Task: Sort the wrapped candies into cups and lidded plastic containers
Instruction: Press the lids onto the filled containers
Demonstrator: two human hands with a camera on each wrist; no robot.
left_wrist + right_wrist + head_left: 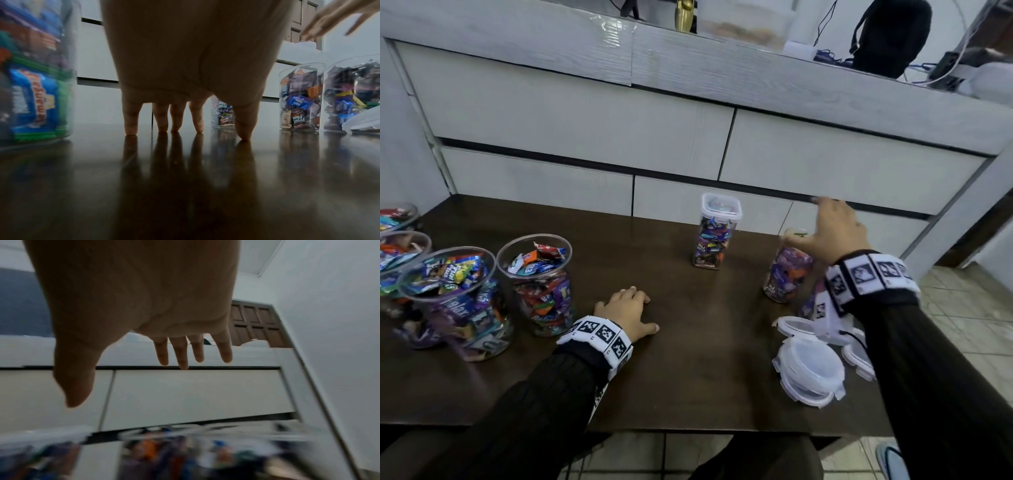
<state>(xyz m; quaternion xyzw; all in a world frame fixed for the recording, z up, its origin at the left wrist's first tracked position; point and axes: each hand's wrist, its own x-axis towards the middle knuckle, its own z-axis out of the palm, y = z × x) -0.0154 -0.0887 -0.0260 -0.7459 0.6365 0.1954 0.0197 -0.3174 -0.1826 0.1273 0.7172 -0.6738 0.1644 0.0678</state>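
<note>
My left hand (pixel 628 310) rests flat on the dark table (pixel 705 342), its fingertips (pixel 198 125) touching the wood and holding nothing. My right hand (pixel 828 228) hovers with spread, straight fingers (pixel 183 353) above an open clear container of candies (pixel 786 270) at the right. A second open container (pixel 349 95) stands right beside it. A square lidded container (pixel 714 231) full of candies stands at the back middle. Several open clear cups of candies (pixel 536 284) stand at the left.
Loose round white lids (pixel 810 368) lie near the table's front right edge, under my right forearm. White drawer fronts (pixel 585 137) rise directly behind the table. Tiled floor (pixel 969 308) shows at the right.
</note>
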